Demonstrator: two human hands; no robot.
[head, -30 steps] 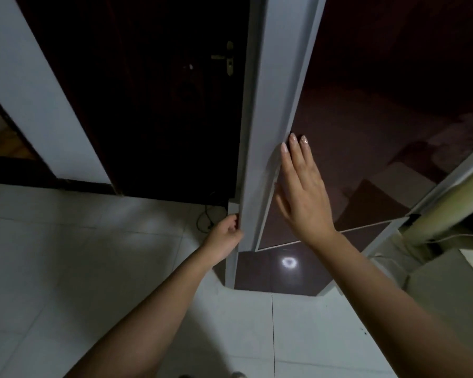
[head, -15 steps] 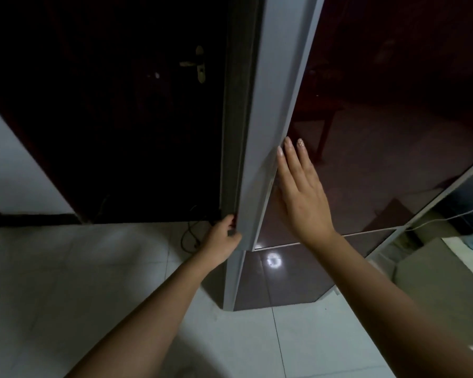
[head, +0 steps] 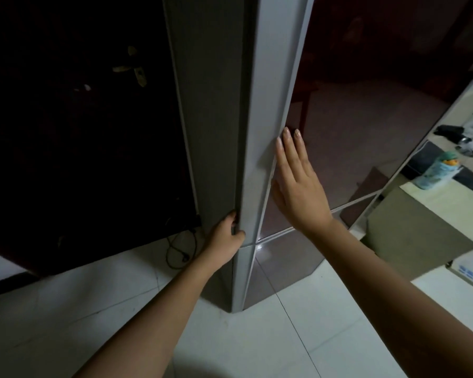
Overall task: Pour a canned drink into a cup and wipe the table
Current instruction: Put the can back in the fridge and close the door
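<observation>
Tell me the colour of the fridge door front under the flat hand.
Glossy dark reddish-brown fridge door front, seen in the head view.

Left hand (head: pixel 224 236): fingertips hidden behind fridge door (head: pixel 271 132) edge. Fridge top cut off by upper frame edge. Bottle (head: pixel 436 171) right of fridge: label illegible. Room left of fridge too dark.

Views: one only, worn on the person's head; nothing shared with another.
Facing: forward and down at the fridge (head: pixel 271 110), its corner edge dead centre.
Nearness: within arm's reach; both forearms stretch from the bottom edge to the fridge.
Frame: dark door (head: pixel 79 118) left of the fridge, bench (head: pixel 421 211) right, white floor (head: pixel 66 309) below.
</observation>
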